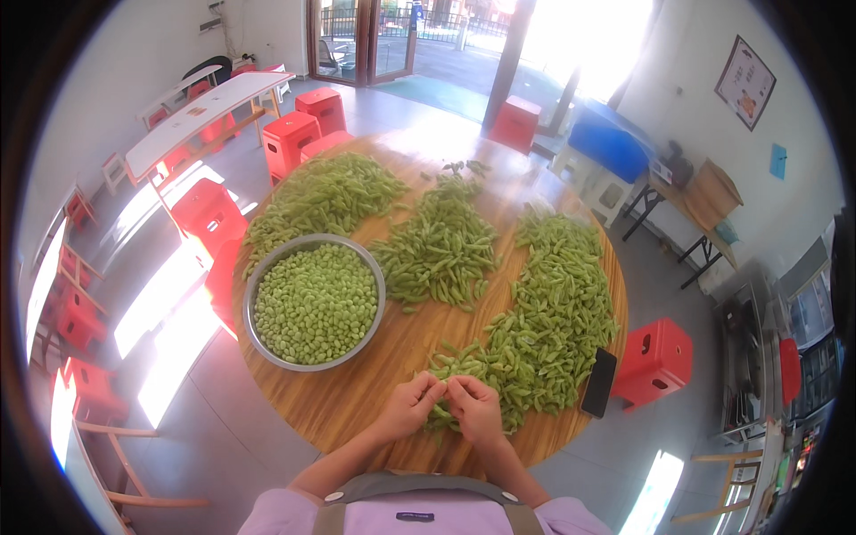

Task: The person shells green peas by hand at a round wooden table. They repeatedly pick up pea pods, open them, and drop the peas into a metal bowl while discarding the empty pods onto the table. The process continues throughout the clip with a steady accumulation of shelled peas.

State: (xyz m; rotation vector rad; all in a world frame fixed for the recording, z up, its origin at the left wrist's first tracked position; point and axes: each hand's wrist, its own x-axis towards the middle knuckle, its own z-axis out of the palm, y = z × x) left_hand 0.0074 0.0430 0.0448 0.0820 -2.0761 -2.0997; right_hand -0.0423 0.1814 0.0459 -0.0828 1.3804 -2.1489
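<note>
My left hand (409,406) and my right hand (476,406) meet fingertip to fingertip just above the table's near side. Thumbs and forefingers pinch a small green soybean pod, mostly hidden by the fingers. Beneath and beyond them spreads a long pile of green soybean pods (555,314), reaching up the table's right side. To the left stands a round metal basin (382,294), nearly full of shelled green soybeans (317,301). A second pod heap (438,247) lies at the middle of the table, and a third (328,194) sits behind the basin.
A black smartphone (598,383) rests at the right edge of the round wooden table (361,401). Red plastic stools stand around it, one at the right (655,361) and another at the left (210,214). A long white table (207,114) is farther left. Glass doors (391,40) open outside.
</note>
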